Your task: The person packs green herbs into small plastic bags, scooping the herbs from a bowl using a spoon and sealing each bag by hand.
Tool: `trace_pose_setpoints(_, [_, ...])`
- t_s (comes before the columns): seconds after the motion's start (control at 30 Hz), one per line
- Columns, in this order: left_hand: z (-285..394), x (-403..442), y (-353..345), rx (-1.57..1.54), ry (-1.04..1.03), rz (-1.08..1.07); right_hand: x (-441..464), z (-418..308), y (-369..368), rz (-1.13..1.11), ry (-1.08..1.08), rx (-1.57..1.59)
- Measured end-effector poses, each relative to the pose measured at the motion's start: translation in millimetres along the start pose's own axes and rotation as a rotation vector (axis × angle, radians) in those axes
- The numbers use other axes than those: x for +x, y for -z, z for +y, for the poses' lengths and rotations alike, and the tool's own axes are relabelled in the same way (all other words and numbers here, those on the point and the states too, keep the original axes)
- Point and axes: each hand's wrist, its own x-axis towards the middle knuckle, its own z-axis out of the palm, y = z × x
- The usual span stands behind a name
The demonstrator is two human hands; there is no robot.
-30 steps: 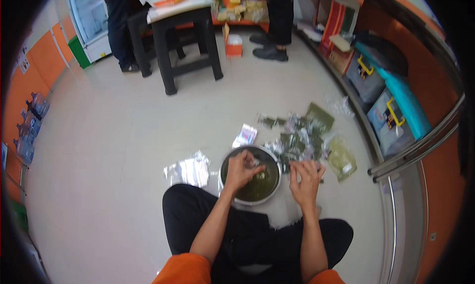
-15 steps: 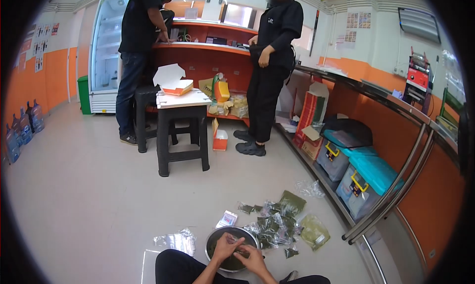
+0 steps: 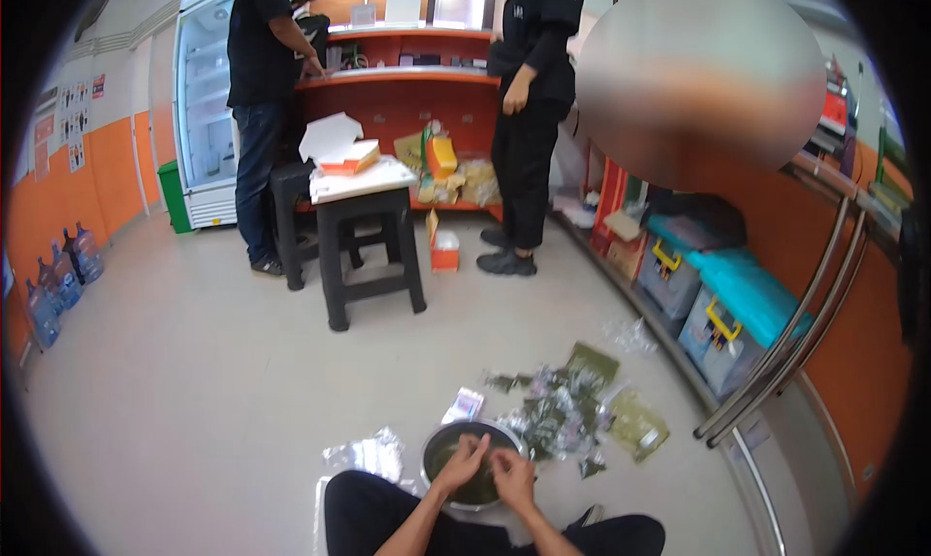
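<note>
A round metal bowl (image 3: 433, 447) sits on the floor close to my legs, with dark green stuff inside. Over it is my left hand (image 3: 464, 465), its fingers closed in a pinch and the thumb raised. My right hand (image 3: 512, 476) is above the bowl's right side, fingers curled and pinched together. Whatever lies between the fingertips is too small and blurred to make out. Right of the bowl lies a pile of small clear plastic packets (image 3: 558, 415) with green contents. A larger flat green packet (image 3: 640, 425) and a darker green one (image 3: 593, 364) lie beside the pile.
Clear plastic bags (image 3: 373, 455) lie left of the bowl, and a small white-and-purple pack (image 3: 464, 404) behind it. Farther off are a black stool (image 3: 373, 236) with an opened box and two standing people. Lidded bins (image 3: 722, 338) stand on a low shelf at right.
My hands, together before, have come slightly apart over the bowl. The camera view has tilted down and shifted left. The person at right has lowered an arm slightly.
</note>
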Motion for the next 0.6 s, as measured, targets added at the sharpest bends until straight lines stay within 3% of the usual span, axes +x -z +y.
trace_pose_setpoints(0.03, [1,0,4,0.045,0.008,-0.003,0,9,0,0.012,-0.08,0.008])
trace_pose_setpoints(0.07, [-19,5,7,0.033,-0.137,0.014,2,10,3,0.045,-0.076,0.063])
trace_pose_setpoints(0.17, [11,-8,21,0.037,-0.204,-0.097,9,13,14,-0.014,-0.111,0.17])
trace_pose_setpoints(0.2, [11,-8,20,0.038,-0.152,-0.071,11,19,13,0.017,-0.021,0.204])
trace_pose_setpoints(0.3, [16,-8,18,0.005,-0.129,-0.046,17,33,9,-0.056,-0.14,0.393])
trace_pose_setpoints(0.6, [31,-17,16,0.05,-0.055,-0.079,18,13,23,-0.133,-0.023,0.184])
